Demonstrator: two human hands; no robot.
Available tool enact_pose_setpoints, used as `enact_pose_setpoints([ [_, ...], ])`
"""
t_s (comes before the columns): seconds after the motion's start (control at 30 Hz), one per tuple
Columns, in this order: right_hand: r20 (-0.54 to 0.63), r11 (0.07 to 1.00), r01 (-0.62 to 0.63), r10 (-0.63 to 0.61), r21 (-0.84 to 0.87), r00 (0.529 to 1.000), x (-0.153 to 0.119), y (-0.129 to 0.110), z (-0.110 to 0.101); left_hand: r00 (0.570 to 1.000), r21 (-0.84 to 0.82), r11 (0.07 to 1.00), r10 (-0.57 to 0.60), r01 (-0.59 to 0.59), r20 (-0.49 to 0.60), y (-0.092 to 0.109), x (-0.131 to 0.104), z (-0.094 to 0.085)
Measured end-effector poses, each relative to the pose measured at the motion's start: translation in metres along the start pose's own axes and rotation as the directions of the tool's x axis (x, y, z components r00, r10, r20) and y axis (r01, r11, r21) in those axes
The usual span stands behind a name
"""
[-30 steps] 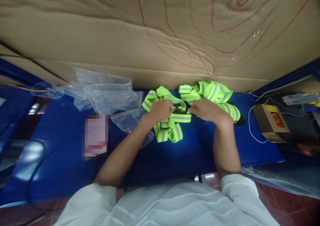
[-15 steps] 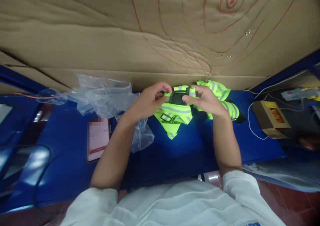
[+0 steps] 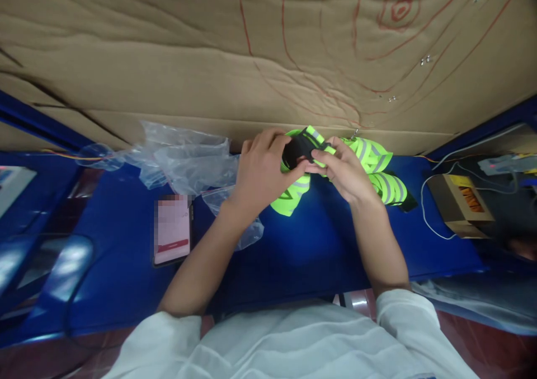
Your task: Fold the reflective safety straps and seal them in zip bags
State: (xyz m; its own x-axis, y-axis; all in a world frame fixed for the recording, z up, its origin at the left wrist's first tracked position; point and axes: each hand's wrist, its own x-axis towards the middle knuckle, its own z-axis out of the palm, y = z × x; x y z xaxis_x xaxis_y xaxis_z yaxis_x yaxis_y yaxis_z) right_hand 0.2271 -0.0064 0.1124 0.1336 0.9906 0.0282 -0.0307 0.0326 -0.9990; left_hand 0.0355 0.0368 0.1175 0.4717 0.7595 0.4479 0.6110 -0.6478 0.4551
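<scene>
A neon yellow-green reflective belt (image 3: 290, 200) with silver stripes is bunched above the blue table, between my hands. Its black buckle (image 3: 296, 150) is tilted up, partly covered by fingers. From the left, my left hand (image 3: 266, 166) curls around the buckle, the thumb reaching toward my right hand. My right hand (image 3: 344, 169) is closed on the buckle's right end and the strap there, thumb on top. Just beyond my right hand, more of the same striped material (image 3: 388, 187) lies in folds, with a black piece at its end.
Crumpled clear plastic bags (image 3: 184, 155) lie left of my hands, near a lit phone (image 3: 173, 230). A cardboard panel with red lines (image 3: 176, 71) stands behind the blue table (image 3: 302, 261). At right are an open carton (image 3: 457, 205), a white cable and part of another person.
The buckle has been turned from facing me to a tilted position. My left hand has moved over it, and the hanging belt folds have shifted up. The view has moved slightly.
</scene>
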Motion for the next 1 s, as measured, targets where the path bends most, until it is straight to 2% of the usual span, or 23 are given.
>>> enact_pose_setpoints([
  [0.07, 0.053, 0.986, 0.083, -0.076, -0.144, 0.996, -0.003, 0.000, 0.002, 0.999, 0.109, 0.994, -0.002, -0.003, 0.048, 0.002, 0.000, 0.006],
  [0.17, 0.078, 0.941, 0.172, -0.156, -0.291, 0.985, -0.004, 0.000, 0.000, 0.982, 0.084, 0.992, 0.076, -0.091, 0.175, -0.006, 0.002, 0.012],
  [0.27, 0.045, 0.935, 0.158, -0.152, -0.316, 0.987, -0.004, -0.001, -0.006, 0.985, -0.056, 0.993, 0.114, -0.108, 0.131, -0.017, 0.005, 0.015],
  [0.33, 0.076, 0.931, 0.150, -0.132, -0.334, 0.988, -0.004, -0.002, -0.008, 0.992, -0.081, 0.993, 0.090, -0.084, 0.083, -0.021, 0.006, 0.016],
  [0.5, 0.131, 0.920, 0.107, -0.061, -0.378, 0.989, -0.002, 0.002, -0.009, 0.988, 0.108, 0.994, -0.020, 0.004, 0.150, -0.015, 0.002, 0.022],
  [0.67, 0.123, 0.857, 0.147, -0.098, -0.494, 0.988, -0.005, -0.001, -0.013, 0.991, 0.148, 0.989, -0.035, 0.015, 0.130, -0.013, 0.002, 0.024],
  [0.77, 0.098, 0.745, 0.254, -0.247, -0.617, 0.964, -0.015, -0.012, -0.014, 0.992, 0.131, 0.991, 0.025, -0.041, 0.120, -0.013, 0.003, 0.021],
  [0.83, 0.169, 0.585, 0.327, -0.309, -0.742, 0.936, -0.020, -0.021, -0.012, 0.987, 0.131, 0.986, 0.082, -0.100, 0.138, -0.011, 0.002, 0.021],
  [0.9, 0.312, 0.435, 0.394, -0.250, -0.810, 0.917, -0.023, -0.026, -0.010, 0.974, 0.139, 0.976, 0.145, -0.170, 0.172, -0.008, 0.001, 0.023],
  [0.97, 0.377, 0.392, 0.418, -0.180, -0.820, 0.908, -0.022, -0.026, -0.009, 0.965, 0.135, 0.967, 0.191, -0.217, 0.179, -0.005, -0.001, 0.026],
  [1.0, 0.368, 0.396, 0.408, -0.175, -0.823, 0.913, -0.020, -0.025, -0.010, 0.965, 0.132, 0.965, 0.204, -0.227, 0.165, -0.005, -0.001, 0.027],
])
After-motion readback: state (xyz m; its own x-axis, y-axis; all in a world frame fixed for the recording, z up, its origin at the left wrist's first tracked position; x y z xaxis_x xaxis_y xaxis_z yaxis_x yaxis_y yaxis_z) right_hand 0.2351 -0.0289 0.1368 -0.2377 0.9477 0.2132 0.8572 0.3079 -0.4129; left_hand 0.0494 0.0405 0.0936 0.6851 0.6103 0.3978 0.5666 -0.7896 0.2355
